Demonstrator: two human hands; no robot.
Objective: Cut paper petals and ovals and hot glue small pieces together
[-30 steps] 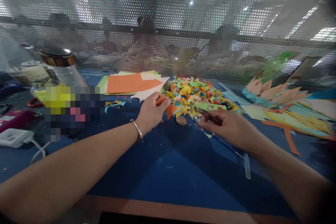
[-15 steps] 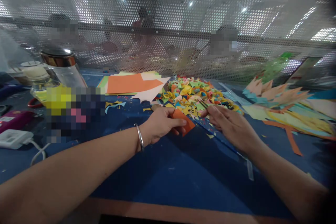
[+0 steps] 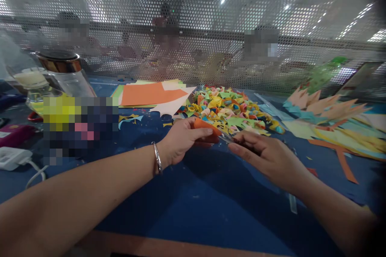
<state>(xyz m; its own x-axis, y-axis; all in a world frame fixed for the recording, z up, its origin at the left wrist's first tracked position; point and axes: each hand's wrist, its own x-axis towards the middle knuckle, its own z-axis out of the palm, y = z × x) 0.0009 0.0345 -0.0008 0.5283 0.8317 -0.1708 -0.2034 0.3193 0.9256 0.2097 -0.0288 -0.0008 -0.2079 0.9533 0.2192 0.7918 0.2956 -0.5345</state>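
Observation:
My left hand [image 3: 183,138], with a silver bangle at its wrist, pinches a folded piece of orange paper [image 3: 208,128] between thumb and fingers. My right hand [image 3: 262,150] is closed round small metal scissors [image 3: 225,138]; the handles are mostly hidden by the fingers. The blades meet the right edge of the orange paper. Just beyond both hands lies a heap of cut and curled paper scraps [image 3: 226,104] in yellow, green, pink, orange and blue.
A stack of coloured sheets [image 3: 144,94] lies behind my left hand. Folded peach paper points [image 3: 325,102] and cut sheets stand at right. A jar [image 3: 64,74], a bottle [image 3: 33,88] and a white charger [image 3: 13,158] are at left. A perforated metal screen [image 3: 193,28] closes the far side.
My right hand has come down toward me from the scrap heap, bringing the scissors to the orange paper. The paper has tilted in my left hand. The view has shifted slightly.

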